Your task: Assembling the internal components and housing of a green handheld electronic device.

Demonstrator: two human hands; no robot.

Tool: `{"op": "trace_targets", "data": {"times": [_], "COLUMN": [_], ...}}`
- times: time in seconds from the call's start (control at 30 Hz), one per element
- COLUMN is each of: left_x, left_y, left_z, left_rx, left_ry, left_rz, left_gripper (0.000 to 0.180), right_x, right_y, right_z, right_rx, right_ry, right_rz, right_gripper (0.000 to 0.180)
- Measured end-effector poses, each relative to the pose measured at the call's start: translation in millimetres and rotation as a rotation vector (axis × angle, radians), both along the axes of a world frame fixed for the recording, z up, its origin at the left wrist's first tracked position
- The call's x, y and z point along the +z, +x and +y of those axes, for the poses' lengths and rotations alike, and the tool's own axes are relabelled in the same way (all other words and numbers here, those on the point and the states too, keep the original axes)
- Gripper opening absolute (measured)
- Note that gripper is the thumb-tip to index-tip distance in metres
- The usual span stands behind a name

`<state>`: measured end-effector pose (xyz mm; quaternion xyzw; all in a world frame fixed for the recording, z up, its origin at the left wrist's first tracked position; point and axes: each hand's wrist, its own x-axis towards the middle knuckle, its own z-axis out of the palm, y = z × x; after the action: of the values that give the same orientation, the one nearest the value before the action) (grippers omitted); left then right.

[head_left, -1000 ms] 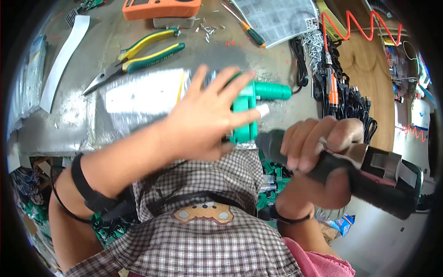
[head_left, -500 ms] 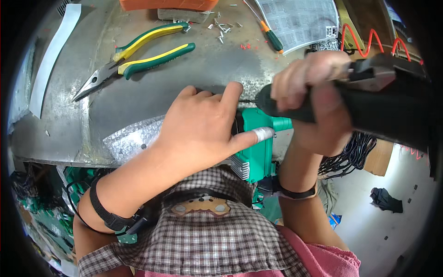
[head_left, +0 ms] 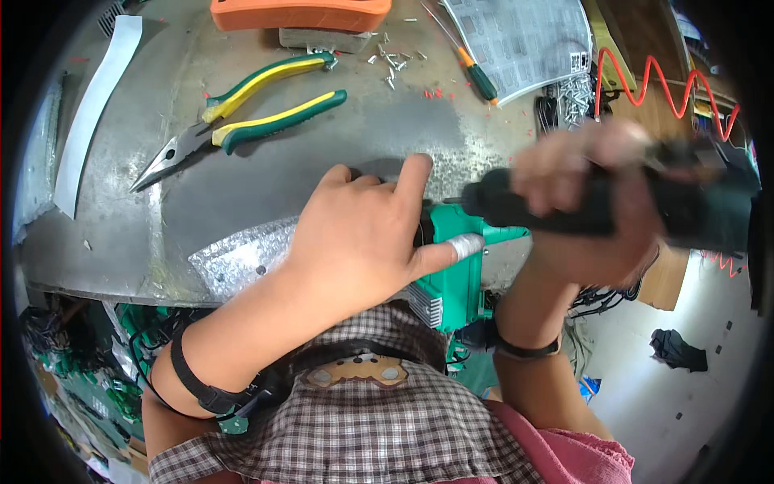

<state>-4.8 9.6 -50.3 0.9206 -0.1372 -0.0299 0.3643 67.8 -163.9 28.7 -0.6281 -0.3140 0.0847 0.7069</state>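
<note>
My left hand (head_left: 359,230) is closed around a green plastic tool housing (head_left: 453,286) at the table's front edge. White tape wraps its thumb, which lies across the housing; the other fingers curl over the far side, partly hidden. In my right hand (head_left: 584,194) is a black power screwdriver (head_left: 508,198), lying almost level with its nose pointing left at the top of the housing. Motion smears this hand and the driver's rear. Whether the bit touches a screw cannot be made out. Bubble wrap (head_left: 242,256) lies beside my left wrist.
Long-nose pliers (head_left: 230,121) with green and yellow handles lie at the back left, near a white strip (head_left: 97,113). Farther back are an orange case (head_left: 302,13), loose screws (head_left: 393,61), a small screwdriver (head_left: 476,77) and a printed sheet (head_left: 524,44). A red coiled hose (head_left: 661,85) hangs at right.
My right hand and the power screwdriver have shifted right and slightly nearer to me. My left hand keeps its grip on the housing. The whole view has moved a little.
</note>
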Motion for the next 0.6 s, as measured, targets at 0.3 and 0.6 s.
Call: {"op": "trace_targets", "data": {"times": [0.3,0.6], "left_x": [-4.7,-0.4], "left_y": [-1.2,1.0], "left_z": [-0.3,-1.7], "left_rx": [-0.012,-0.076], "left_ry": [-0.013,0.04], "left_rz": [-0.144,-0.164], "left_gripper": [0.071,0.065], "right_x": [15.6,18.4], "right_y": [1.4,-44.4], "right_z": [-4.6,20.2], "right_rx": [0.213,-0.469], "right_ry": [-0.022,0.063], "right_rz": [-0.071,0.013], "right_gripper": [0.023,0.042]}}
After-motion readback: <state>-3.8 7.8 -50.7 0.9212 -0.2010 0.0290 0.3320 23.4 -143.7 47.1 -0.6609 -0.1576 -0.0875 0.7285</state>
